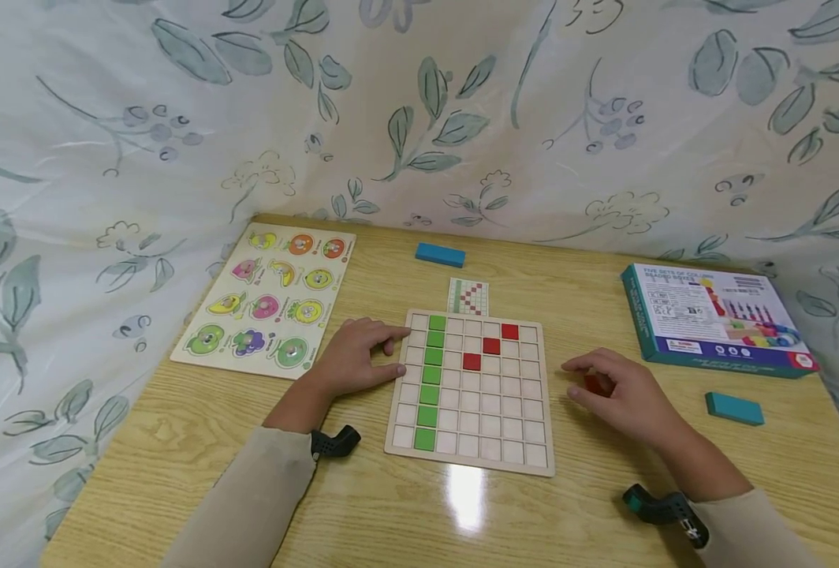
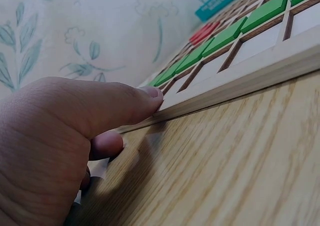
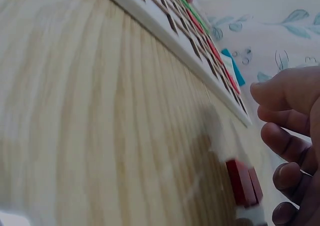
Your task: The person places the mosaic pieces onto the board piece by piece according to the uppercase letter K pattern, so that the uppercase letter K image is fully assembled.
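Note:
A wooden grid board (image 1: 550, 426) lies flat on the table. Green tiles (image 1: 428, 394) fill its second column from the left, and three red tiles (image 1: 491, 345) step diagonally up toward the top right. My left hand (image 1: 348, 359) is at the board's left edge, with the thumb tip (image 2: 152, 93) against the rim and the index finger reaching the edge higher up. To the right of the board, my right hand (image 1: 625, 394) hovers with loosely bent fingers. Below those fingers, loose red tiles (image 3: 242, 183) rest on the table, apart from the fingertips in the right wrist view.
A small pattern card (image 1: 468, 297) touches the board's far edge. Behind it lies a blue block (image 1: 440, 255). A fruit puzzle board (image 1: 263, 296) is at left; a boxed set (image 1: 717, 319) and a teal block (image 1: 735, 408) are at right. A patterned curtain (image 1: 419, 118) hangs behind.

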Available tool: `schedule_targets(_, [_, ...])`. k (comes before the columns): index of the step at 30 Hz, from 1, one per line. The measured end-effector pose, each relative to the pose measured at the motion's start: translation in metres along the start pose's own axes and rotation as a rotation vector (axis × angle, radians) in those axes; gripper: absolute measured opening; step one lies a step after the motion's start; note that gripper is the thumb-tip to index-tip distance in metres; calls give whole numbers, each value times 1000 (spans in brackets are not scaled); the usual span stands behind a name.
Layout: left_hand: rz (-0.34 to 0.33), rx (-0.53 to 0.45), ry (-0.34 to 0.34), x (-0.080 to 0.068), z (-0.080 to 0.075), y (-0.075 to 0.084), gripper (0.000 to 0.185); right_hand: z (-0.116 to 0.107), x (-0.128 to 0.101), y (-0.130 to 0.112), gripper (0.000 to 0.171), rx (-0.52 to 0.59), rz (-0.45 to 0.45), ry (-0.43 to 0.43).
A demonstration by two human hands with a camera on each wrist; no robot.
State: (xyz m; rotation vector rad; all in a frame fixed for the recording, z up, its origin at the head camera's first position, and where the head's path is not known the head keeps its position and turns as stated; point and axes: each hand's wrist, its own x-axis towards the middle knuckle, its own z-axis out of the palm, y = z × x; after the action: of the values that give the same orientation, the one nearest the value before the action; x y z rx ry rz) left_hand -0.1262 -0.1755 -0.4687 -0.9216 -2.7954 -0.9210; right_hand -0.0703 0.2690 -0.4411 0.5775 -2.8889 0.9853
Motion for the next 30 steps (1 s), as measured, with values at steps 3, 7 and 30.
schedule_targets(3, [0,0,1,0,0,0,55,-6,-4,5,30,-7,17,-3])
schedule_targets(7, [-4,1,1,0,1,1,54,-13,-9,15,30,-18,39,-8])
schedule_targets(30, [-31,-6,-6,-1,3,-1,53,-19,-9,33,28,-74,54,-4])
